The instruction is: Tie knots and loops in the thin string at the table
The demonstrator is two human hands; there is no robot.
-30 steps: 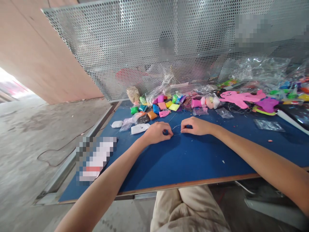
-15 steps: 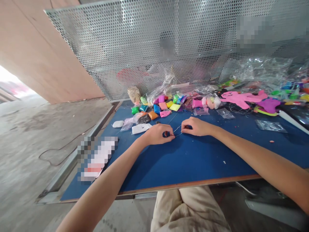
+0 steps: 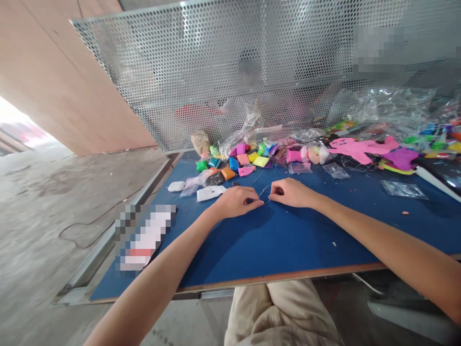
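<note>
Over the blue tabletop [image 3: 252, 250], my left hand [image 3: 236, 201] pinches one side of a thin pale strand [image 3: 264, 190], which looks like wire or thread. Thumb and fingertips of my right hand [image 3: 291, 193] are closed on the strand's other side. The two hands are a small gap apart, and the strand curves in a loose loop between them. Just left of my left hand lies a white packet [image 3: 210, 192]. A small dark object [image 3: 236, 183] shows behind the knuckles.
Several bright clay packets [image 3: 228, 172] line the back of the table before a perforated metal panel [image 3: 201, 72]. Rightward lie a pink figure-shaped piece [image 3: 355, 149] and a clear plastic bag [image 3: 403, 188]. A white case [image 3: 176, 186] and a blurred-out phone-like item [image 3: 151, 235] are at left.
My hands have come slightly closer together, and the gap between the fingertips is smaller. The right hand's fingers have curled in more around the strand.
</note>
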